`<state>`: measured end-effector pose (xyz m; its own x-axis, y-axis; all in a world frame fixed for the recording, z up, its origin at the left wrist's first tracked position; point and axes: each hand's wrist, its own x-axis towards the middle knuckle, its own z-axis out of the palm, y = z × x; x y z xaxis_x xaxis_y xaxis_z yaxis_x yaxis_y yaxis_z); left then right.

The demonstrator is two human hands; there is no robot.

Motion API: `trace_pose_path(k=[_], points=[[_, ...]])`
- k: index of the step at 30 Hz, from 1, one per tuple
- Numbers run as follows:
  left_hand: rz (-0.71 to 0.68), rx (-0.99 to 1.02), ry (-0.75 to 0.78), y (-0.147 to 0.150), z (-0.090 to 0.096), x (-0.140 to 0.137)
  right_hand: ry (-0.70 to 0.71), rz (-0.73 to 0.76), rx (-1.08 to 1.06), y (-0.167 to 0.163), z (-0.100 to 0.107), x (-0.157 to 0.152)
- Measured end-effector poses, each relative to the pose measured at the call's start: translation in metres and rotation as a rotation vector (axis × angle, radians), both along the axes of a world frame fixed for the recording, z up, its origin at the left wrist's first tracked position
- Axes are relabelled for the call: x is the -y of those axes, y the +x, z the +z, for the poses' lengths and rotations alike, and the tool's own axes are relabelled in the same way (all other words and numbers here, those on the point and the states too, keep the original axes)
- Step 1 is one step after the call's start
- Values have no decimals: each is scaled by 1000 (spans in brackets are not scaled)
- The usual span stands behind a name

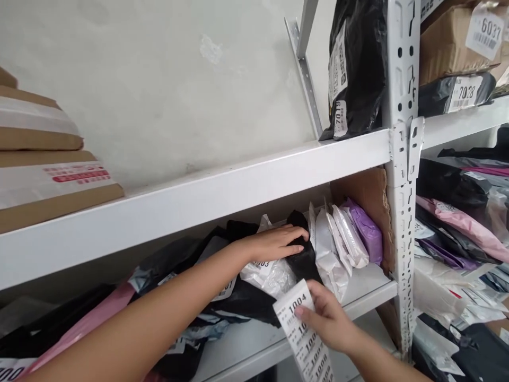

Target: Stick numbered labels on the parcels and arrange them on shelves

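My left hand reaches onto the shelf, its fingers and thumb curled on a black parcel bag that stands among other packages. In front of the shelf edge, my right hand pinches a long strip of white number labels. The top label reads 1004, and the strip hangs down past the bottom of the view. Left of the black bag lies a clear-white parcel whose label ends in 003, partly covered by my left hand. To its right stand several white parcels and a purple one.
A shelf beam runs across above my hands. Cardboard boxes and a black parcel labelled 7019 stand on the upper shelf. The perforated upright separates another rack holding stacked bags. Dark and pink parcels fill the left.
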<state>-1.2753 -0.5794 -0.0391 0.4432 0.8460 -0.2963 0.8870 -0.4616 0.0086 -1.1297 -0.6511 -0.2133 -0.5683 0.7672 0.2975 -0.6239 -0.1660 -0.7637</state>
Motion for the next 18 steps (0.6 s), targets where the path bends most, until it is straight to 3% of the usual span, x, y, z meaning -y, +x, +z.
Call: trace_pose_path(k=[6,11,14,18], points=[[-235,-8,53,-11,-10,2,-144,-175,-143,-29,11,-8],[-33,247,-146,-12,-10,2,-296,-298,-212,-37,11,-10],[58,240,-216,-4,-6,-1,-380,-343,-222,-42,14,-8],[72,132,-269,4,-5,-4,-455,-351,-235,-45,19,-6]])
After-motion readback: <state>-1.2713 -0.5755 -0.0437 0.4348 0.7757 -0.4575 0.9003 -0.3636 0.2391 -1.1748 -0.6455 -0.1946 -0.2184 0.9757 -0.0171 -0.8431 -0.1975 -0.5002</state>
